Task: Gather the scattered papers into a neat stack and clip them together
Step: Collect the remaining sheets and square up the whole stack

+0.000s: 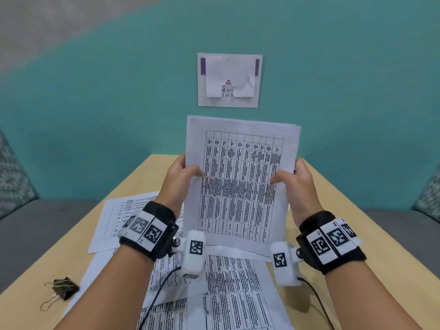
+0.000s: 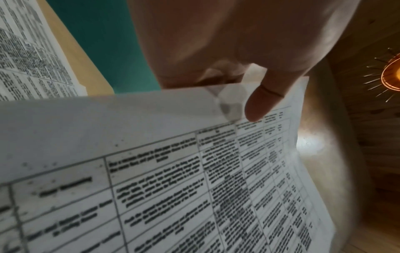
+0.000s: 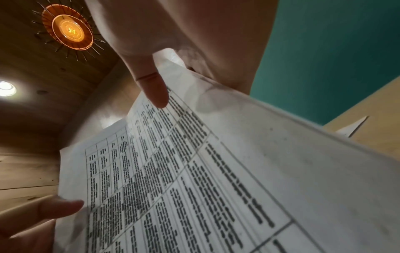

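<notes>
Held stack of papers (image 1: pixel 240 184): white sheets, black-ruled table of dense small print on the facing page; text too blurred to read; top edges of the sheets slightly offset at the upper right corner, so more than 1 sheet is in the bundle; exact count cannot be told.

Stack stands near upright above the wooden table (image 1: pixel 333 198), lower edge just over the loose sheets; whether it touches them cannot be told.

Left hand (image 1: pixel 177 179) pinches the stack's left edge, thumb on the printed face, fingers behind; left wrist view confirms the thumb (image 2: pixel 263 101) pressed on the page near the table's border.

Right hand (image 1: pixel 294 184) pinches the right edge the same way; right wrist view shows its thumb (image 3: pixel 154 89) laid on the print; the left thumb shows at the far edge of the page in that view.

Stack lies between the 2 hands, which sit at about mid-height of the page, well apart.

Loose papers (image 1: pixel 233 287) lie overlapped on the table below the wrists; 1 more sheet (image 1: pixel 119 222) lies askew under the left wrist.

Black binder clip (image 1: pixel 63 288) with wire handles lies on the table near the left forearm, apart from every sheet.
</notes>
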Tool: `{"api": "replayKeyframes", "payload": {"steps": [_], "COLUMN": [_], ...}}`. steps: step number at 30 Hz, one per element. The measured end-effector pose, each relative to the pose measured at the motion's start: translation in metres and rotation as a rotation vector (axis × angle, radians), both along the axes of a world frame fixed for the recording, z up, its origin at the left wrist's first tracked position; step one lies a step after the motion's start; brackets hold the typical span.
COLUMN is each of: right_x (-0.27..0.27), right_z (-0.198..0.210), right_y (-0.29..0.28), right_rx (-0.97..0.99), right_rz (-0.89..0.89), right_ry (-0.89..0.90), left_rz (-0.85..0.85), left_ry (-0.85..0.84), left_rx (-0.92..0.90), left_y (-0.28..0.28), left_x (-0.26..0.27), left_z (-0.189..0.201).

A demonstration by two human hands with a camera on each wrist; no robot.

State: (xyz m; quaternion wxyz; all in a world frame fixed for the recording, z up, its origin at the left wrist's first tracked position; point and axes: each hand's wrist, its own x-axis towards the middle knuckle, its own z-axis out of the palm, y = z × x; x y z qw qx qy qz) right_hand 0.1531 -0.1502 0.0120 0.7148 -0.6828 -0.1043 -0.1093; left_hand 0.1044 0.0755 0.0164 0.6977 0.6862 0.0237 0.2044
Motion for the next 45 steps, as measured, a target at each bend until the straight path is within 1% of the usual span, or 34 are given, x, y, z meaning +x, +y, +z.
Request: {"api": "replayKeyframes", "payload": {"steps": [3, 6, 9, 11, 14, 16, 18, 24, 29, 31, 33, 35, 36, 38, 39, 40, 41, 42, 43, 44, 45], "right_x": [-0.002, -0.005, -0.007, -0.006, -0.002, 0.001, 0.003, 0.005, 0.002, 0.0, -0.001, 0.0, 0.002, 0.01, 0.017, 0.025, 0.033, 0.044, 0.054, 0.064, 0.075], "right_z": [0.0, 0.007, 0.011, 0.008, -0.003, -0.012, -0.018, -0.023, -0.011, -0.002, 0.007, 0.012, 0.013, 0.01, 0.007, 0.003, -0.001, -0.008, -0.013, -0.018, -0.023], "right_y": [0.005, 0.009, 0.01, 0.01, 0.009, 0.01, 0.01, 0.012, 0.012, 0.013, 0.01, 0.004, 0.002, -0.001, -0.002, -0.002, -0.002, -0.002, -0.001, -0.002, -0.004], "right_rx": [-0.028, -0.026, -0.016, -0.001, 0.022, 0.011, 0.001, -0.023, -0.034, -0.011, -0.012, 0.002, -0.003, -0.088, -0.15, -0.218, -0.301, -0.404, -0.53, -0.683, -0.853], "right_rz": [-0.015, -0.061, -0.078, -0.061, -0.024, -0.017, -0.013, -0.012, 0.014, 0.05, 0.06, 0.04, 0.033, 0.042, 0.056, 0.062, 0.063, 0.051, 0.033, 0.007, -0.018], "right_ry": [-0.052, -0.149, -0.2, -0.15, 0.011, 0.08, 0.108, 0.118, 0.067, 0.059, 0.049, 0.072, 0.107, 0.209, 0.268, 0.328, 0.388, 0.443, 0.476, 0.493, 0.484], "left_rz": [0.005, 0.046, 0.075, 0.085, 0.052, 0.036, 0.04, 0.01, 0.05, 0.081, 0.157, 0.24, 0.277, 0.264, 0.252, 0.246, 0.257, 0.314, 0.331, 0.344, 0.35], "left_ry": [-0.017, -0.083, -0.107, -0.065, 0.031, 0.053, 0.059, 0.097, 0.065, 0.045, 0.063, 0.125, 0.194, 0.362, 0.418, 0.459, 0.445, 0.428, 0.445, 0.471, 0.484], "left_rx": [0.038, 0.057, 0.043, 0.024, -0.003, -0.007, -0.01, 0.041, 0.073, 0.049, 0.014, -0.079, -0.149, -0.341, -0.431, -0.49, -0.527, -0.513, -0.52, -0.553, -0.61], "left_y": [-0.008, -0.011, -0.01, -0.008, -0.006, -0.007, -0.006, 0.0, 0.002, 0.008, 0.021, 0.038, 0.052, 0.073, 0.082, 0.089, 0.099, 0.123, 0.153, 0.168, 0.174], "left_x": [0.001, 0.002, 0.003, 0.006, 0.01, 0.011, 0.013, 0.015, 0.003, -0.004, -0.009, -0.011, -0.011, -0.019, -0.022, -0.025, -0.023, -0.007, 0.016, 0.026, 0.027], "left_z": [0.002, 0.009, 0.012, 0.007, -0.007, -0.013, -0.015, -0.023, -0.003, 0.006, 0.009, 0.001, -0.008, -0.026, -0.035, -0.043, -0.054, -0.08, -0.114, -0.129, -0.133]}}
